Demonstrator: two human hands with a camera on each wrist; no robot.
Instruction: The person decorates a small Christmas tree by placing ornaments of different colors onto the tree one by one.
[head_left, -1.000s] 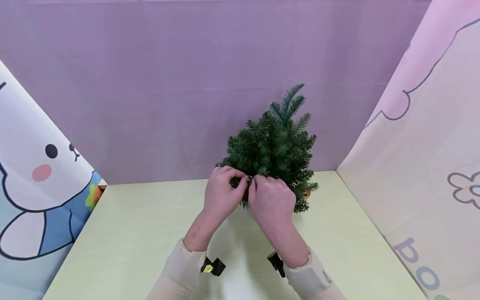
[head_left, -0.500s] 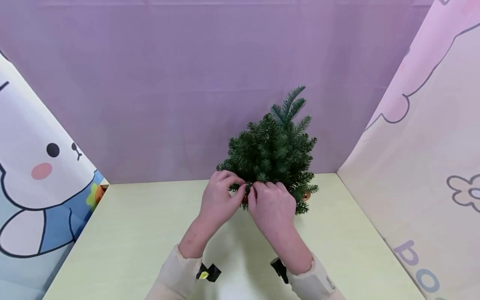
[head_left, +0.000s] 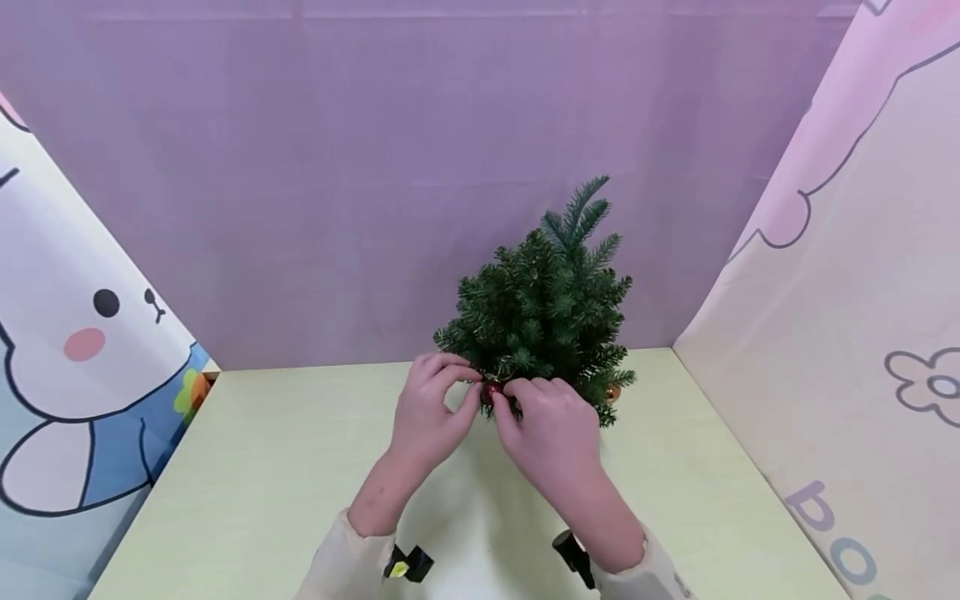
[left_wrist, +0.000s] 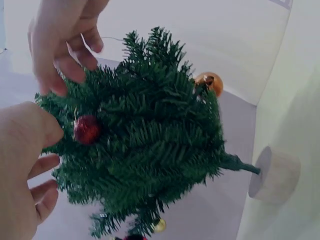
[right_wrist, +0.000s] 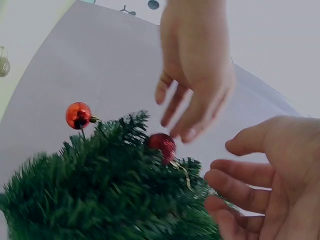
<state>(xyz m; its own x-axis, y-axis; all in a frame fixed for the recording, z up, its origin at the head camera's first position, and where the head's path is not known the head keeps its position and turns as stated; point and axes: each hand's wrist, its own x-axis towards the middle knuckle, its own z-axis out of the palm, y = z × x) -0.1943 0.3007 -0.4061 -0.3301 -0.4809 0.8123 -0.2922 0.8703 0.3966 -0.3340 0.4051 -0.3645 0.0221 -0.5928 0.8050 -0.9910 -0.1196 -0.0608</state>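
A small green artificial Christmas tree [head_left: 540,300] stands on the table, with a glittery red ball ornament [left_wrist: 87,129] hanging among its front branches. In the right wrist view a gold loop of cord [right_wrist: 186,175] trails from that red ball. My left hand [head_left: 431,408] is just left of the ball, its fingers loosely bent with nothing between them. On the other side is my right hand [head_left: 558,425], whose fingers are relaxed and spread in the right wrist view. Neither hand appears to grip the ball; any light contact is hard to make out.
Shiny orange ball [left_wrist: 209,84] hangs at the tree's right side. A small gold ball [left_wrist: 160,225] shows low in the left wrist view. The tree's round base [left_wrist: 274,175] rests on the pale table [head_left: 285,467]. Printed cloths flank it; a purple cloth [head_left: 337,183] hangs behind.
Both hands have drawn slightly down and apart from the pinch they shared at the branch. The red ball, mostly covered before, now shows between them.
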